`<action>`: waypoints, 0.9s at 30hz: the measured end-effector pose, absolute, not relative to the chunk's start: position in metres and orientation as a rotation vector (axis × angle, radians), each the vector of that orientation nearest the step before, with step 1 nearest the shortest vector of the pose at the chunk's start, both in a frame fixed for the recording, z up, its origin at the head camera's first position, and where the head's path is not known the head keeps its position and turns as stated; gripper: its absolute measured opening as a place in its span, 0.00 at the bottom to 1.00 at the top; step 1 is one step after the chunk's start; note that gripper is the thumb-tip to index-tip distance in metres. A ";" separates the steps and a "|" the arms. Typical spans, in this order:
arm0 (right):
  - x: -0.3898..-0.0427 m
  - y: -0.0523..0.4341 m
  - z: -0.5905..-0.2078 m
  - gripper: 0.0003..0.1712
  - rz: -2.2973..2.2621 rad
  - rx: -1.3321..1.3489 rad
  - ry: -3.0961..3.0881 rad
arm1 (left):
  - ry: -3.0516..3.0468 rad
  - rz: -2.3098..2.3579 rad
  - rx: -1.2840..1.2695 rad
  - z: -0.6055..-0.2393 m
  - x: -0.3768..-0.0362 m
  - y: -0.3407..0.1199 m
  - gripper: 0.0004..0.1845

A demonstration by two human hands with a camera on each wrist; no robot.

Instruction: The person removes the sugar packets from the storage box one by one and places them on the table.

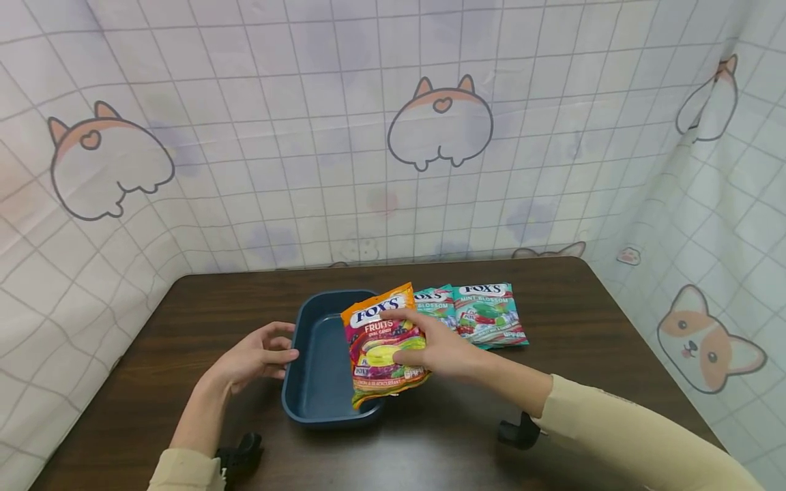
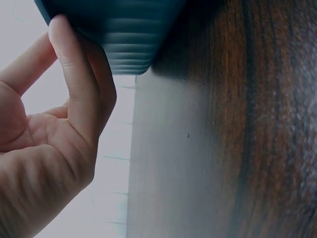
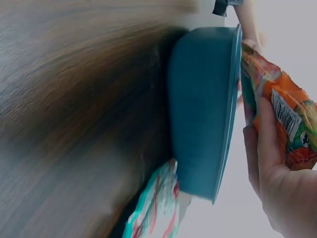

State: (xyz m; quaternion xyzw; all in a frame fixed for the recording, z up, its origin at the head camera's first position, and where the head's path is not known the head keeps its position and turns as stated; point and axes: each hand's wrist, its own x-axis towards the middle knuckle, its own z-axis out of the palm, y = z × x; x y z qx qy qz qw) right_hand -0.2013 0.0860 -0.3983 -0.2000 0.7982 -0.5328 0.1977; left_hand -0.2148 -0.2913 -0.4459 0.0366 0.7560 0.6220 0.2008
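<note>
The right hand pinches the orange foil packet of fruit candy and holds it over the right rim of the dark blue rectangular plastic tray; the packet is not yet lying inside. The left hand rests its loosely extended fingers against the tray's left wall, its grip holding nothing. The tray interior appears bare. Two green mint candy packets lie flat on the dark wooden tabletop beside the tray, untouched. Judgement: one packet mid-transfer, two outstanding.

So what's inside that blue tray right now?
The blue tray looks bare where its floor shows. The orange candy bag, held by the right hand, covers its right side, so that part stays hidden.
</note>
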 end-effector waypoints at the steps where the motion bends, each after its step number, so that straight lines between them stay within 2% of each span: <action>1: -0.201 0.090 -0.398 0.40 -1.489 -0.565 2.237 | 2.112 1.737 0.107 -0.446 -0.215 -0.291 0.38; 27: -0.203 0.169 -0.405 0.41 -1.631 -0.539 2.112 | 2.106 1.747 0.109 -0.444 -0.213 -0.290 0.37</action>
